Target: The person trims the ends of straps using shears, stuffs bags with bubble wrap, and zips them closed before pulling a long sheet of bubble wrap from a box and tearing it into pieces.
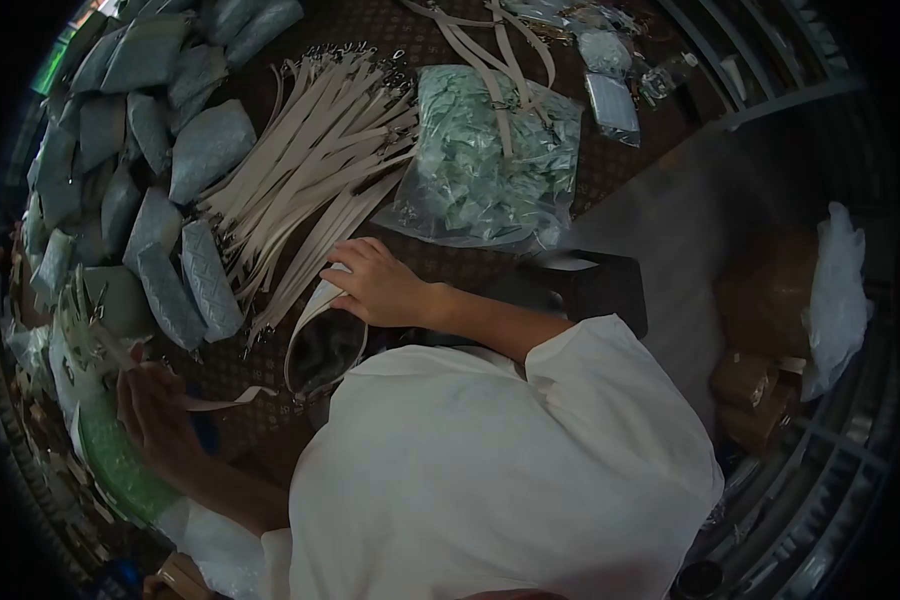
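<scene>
My right hand (378,284) is closed round a cream strap (292,345), which hangs in a loop toward my lap. Close beyond those fingers lies a large fanned pile of cream straps (320,150) with small metal clasps at their ends. My left hand (155,405), in shadow at the left, has its fingers bent round another length of cream strap (232,403); part of it sticks out on either side of the hand. Whether both hands hold one and the same strap cannot be made out.
Many grey plastic-wrapped packages (145,55) are heaped at the left. A clear bag of pale green packets (490,160) lies beyond my right forearm, with straps across it. Near the table's far right are a small clear bottle (667,80) and cardboard boxes (755,395) below.
</scene>
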A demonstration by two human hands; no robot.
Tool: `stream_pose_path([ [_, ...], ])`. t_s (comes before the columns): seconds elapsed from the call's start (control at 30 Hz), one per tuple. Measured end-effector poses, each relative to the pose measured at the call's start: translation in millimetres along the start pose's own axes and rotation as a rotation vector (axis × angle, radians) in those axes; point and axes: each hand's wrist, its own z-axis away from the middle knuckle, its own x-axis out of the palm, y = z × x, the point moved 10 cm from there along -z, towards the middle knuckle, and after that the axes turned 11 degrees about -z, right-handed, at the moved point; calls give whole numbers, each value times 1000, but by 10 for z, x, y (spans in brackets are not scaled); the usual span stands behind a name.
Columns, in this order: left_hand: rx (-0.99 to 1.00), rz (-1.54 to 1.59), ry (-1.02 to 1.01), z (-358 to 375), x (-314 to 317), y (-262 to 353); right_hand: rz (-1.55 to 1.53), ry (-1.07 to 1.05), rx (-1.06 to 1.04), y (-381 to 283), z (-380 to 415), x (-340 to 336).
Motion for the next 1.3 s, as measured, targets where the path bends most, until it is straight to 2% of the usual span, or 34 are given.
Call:
stream_pose_path([
  [0.03,11,2,-23,-64,166,-8,-33,15,-5,22,3,-71],
  [0.1,9,-111,-246,-120,741,-122,-68,81,9,128,27,-261],
  [0.13,19,-113,-267,-141,940,-197,-117,124,14,182,43,-365],
  [0.2,-113,-220,-409,-96,1408,-556,-99,230,26,314,102,-673],
  [0.23,-104,-224,-424,-58,1588,-606,-89,318,35,398,155,-879],
  [0.3,-227,-218,-506,56,1937,-823,-54,423,99,631,284,-1264],
  [0.4,-259,-283,-617,116,2214,-1027,16,694,215,1114,641,-1995],
  [0.47,-279,-308,-617,102,2293,-1128,23,864,358,1608,964,-2474],
  [0.53,-295,-280,-655,81,2368,-1238,218,976,373,2085,1295,-2955],
  [0.57,-296,-281,-652,67,2384,-1275,293,981,455,2268,1422,-3192],
  [0.6,-404,-218,-638,79,2387,-1379,366,985,537,2441,1545,-3420],
  [0.63,-509,-154,-623,93,2389,-1482,436,1007,565,2646,1666,-3631],
  [0.67,-504,-154,-618,65,2384,-1531,507,1032,592,2819,1784,-3794],
  [0.7,-579,-43,-602,73,2374,-1628,501,1035,588,2917,1847,-3905],
  [0.77,-695,183,-565,97,2366,-1769,651,991,740,3116,1956,-4068],
  [0.87,-689,210,-537,66,2344,-1829,675,940,837,3341,2036,-3963],
  [0.93,-660,177,-519,6,2280,-1906,639,954,817,3293,2011,-3776],
  [1.0,-273,-335,-389,-180,2091,-1699,504,1048,728,3103,1970,-3576],
  [1.03,-81,-481,-380,-238,2034,-1681,493,1037,653,2879,1846,-3443],
  [1.07,-84,-484,-370,-216,2035,-1670,483,1025,581,2646,1726,-3293],
  [1.13,295,-836,-343,-62,2201,-1333,397,999,566,2402,1603,-2955],
  [1.17,295,-836,-343,-15,2264,-1261,317,979,548,2331,1578,-2835],
  [1.23,499,-966,-431,130,2516,-1018,369,950,546,2189,1601,-2684],
  [1.3,473,-1022,-423,103,2465,-1141,418,915,540,2120,1569,-2597],
])
